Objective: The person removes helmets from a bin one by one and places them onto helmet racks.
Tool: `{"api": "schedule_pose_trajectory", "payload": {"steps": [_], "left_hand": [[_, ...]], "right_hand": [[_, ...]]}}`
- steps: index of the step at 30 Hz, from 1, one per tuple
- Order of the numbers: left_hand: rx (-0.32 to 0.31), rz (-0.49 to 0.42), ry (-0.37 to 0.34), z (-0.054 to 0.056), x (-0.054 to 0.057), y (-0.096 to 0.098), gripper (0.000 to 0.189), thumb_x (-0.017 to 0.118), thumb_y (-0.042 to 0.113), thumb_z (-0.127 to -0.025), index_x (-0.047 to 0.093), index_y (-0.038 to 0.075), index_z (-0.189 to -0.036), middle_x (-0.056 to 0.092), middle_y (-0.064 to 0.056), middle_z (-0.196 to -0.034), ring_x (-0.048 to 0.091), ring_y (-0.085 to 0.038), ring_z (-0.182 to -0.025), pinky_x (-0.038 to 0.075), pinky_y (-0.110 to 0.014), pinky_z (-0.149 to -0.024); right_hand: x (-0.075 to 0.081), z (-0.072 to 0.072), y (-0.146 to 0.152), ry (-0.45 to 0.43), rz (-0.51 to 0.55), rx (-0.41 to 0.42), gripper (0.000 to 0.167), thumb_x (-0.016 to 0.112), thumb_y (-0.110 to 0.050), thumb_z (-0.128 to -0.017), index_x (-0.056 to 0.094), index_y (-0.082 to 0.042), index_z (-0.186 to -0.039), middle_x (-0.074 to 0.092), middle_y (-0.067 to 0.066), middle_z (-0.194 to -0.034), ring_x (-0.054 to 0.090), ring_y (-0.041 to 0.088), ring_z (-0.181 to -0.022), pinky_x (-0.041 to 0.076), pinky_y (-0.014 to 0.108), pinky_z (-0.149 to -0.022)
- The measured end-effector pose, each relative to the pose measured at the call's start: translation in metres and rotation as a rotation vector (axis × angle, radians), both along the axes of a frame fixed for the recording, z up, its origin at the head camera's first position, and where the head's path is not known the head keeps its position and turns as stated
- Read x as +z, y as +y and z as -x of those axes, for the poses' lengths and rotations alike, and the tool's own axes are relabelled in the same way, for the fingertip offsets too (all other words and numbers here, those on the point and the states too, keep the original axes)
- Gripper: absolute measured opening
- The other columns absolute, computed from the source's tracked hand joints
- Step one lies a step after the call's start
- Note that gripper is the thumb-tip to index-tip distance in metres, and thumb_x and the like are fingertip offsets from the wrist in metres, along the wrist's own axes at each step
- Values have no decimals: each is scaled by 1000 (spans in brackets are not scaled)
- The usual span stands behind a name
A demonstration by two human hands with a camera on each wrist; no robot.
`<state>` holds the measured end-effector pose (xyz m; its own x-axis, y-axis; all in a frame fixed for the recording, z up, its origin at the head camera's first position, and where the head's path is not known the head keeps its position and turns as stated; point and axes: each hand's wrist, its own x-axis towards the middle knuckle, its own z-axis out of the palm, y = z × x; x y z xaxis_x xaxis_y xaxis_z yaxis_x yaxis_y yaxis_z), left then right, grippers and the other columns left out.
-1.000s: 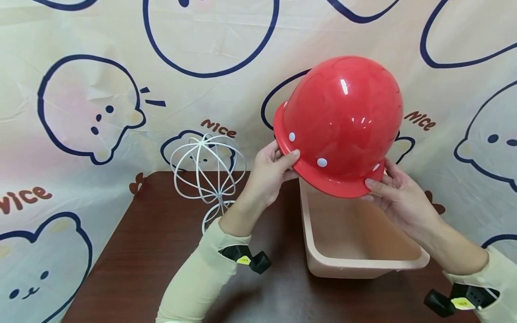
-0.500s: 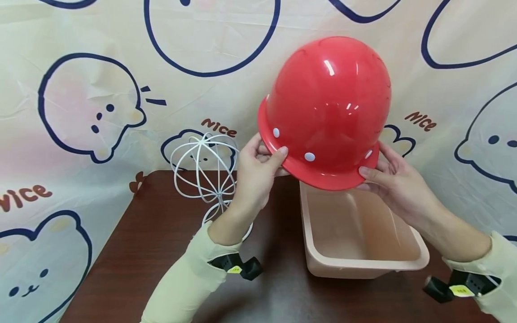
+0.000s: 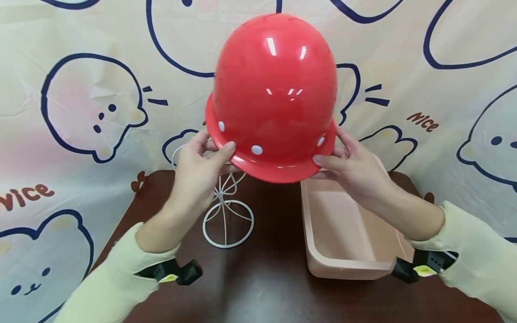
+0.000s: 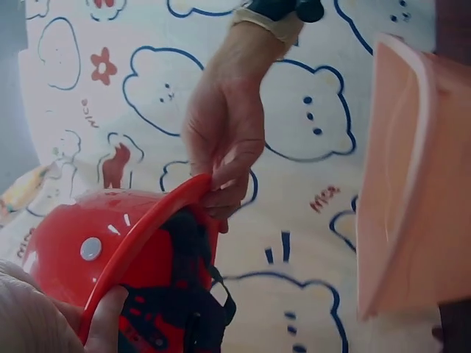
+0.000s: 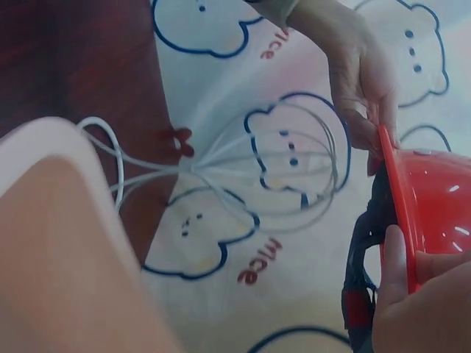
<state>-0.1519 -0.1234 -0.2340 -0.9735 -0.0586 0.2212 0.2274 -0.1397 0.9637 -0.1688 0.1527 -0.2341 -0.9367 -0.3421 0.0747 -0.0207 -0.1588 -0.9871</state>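
Observation:
A red hard hat with white round rivets is held up above the table, its brim toward me. My left hand pinches the brim at its left side, thumb on top. On the right side of the brim my right hand grips it the same way. Black straps and inner harness show beneath the hat in the left wrist view. Behind my left hand and partly hidden by it and the hat stands a white wire stand with a ring base; its round cage top shows in the right wrist view.
A pinkish-beige plastic bin stands on the right of the dark brown table, below my right forearm. A cloth printed with cartoon bears hangs behind the table. Black cameras are strapped to both wrists.
Both hands have carried the hard hat leftward and upward, from above the bin to in front of the wire stand's top. The bin and stand have stayed in place.

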Motion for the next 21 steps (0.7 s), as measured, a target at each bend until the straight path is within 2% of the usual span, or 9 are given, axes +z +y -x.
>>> {"api": "schedule_pose_trajectory", "payload": {"steps": [4, 7, 13, 17, 21], "left_hand": [[25, 47, -57, -6, 5, -26, 54, 67, 7, -98, 49, 5, -148, 57, -14, -108, 75, -17, -91, 60, -30, -81], [21, 39, -96, -9, 4, -45, 58, 68, 9, -98, 46, 4, -151, 54, -13, -107, 75, -16, -91, 59, -29, -81], [30, 40, -162, -8, -7, -77, 68, 72, 15, -95, 40, 5, -155, 53, -12, -111, 73, -13, -91, 59, -25, -80], [21, 61, -192, -8, -15, -96, 75, 75, 21, -93, 38, 7, -156, 55, -9, -115, 73, -12, -91, 59, -24, -80], [4, 50, -211, -10, -25, -115, 76, 75, 21, -93, 36, 7, -157, 60, -5, -112, 74, -13, -89, 60, -25, -78]], "right_hand": [[2, 1, -25, -2, -40, -3, 79, 67, -4, -97, 28, -30, -160, 56, 9, -144, 67, 26, -116, 58, 36, -91], [2, 3, -44, 3, -45, -4, 80, 66, -1, -96, 27, -28, -160, 56, 10, -143, 69, 28, -114, 59, 38, -89], [-4, 8, -75, -51, -29, -9, 79, 65, 4, -95, 28, -25, -159, 60, 12, -139, 70, 32, -111, 60, 39, -84], [-13, 9, -91, -83, -11, -20, 78, 67, 4, -94, 31, -24, -158, 62, 13, -135, 70, 34, -110, 60, 40, -84], [-22, 8, -107, -95, 11, -1, 78, 67, 5, -94, 33, -26, -156, 64, 14, -131, 71, 35, -108, 60, 40, -84]]}}
